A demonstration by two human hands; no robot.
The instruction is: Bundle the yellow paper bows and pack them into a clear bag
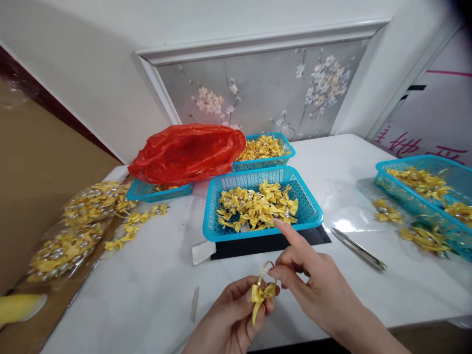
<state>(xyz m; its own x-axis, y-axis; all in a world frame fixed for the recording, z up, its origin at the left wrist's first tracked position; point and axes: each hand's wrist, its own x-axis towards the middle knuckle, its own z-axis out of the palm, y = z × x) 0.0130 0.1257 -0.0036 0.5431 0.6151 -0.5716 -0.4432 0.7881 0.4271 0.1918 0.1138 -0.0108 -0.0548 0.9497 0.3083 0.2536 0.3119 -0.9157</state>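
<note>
A yellow ribbon bow (262,293) with a thin loop standing up from it is in my left hand (236,312), pinched between thumb and fingers. My right hand (309,280) grips the top of that loop between its thumb and curled fingers, while its index finger points out toward the basket. Just beyond my hands, a blue plastic basket (317,222) holds a heap of yellow bows (258,204) with silvery beads. Part of the held bow is covered by my left fingers.
A red plastic bag (184,152) lies over a smaller blue basket (158,196). Behind is another filled basket (287,160); a further one (405,189) stands right. Bagged bows (70,250) lie left. A slim metal tool (359,250) rests on the white table (140,295).
</note>
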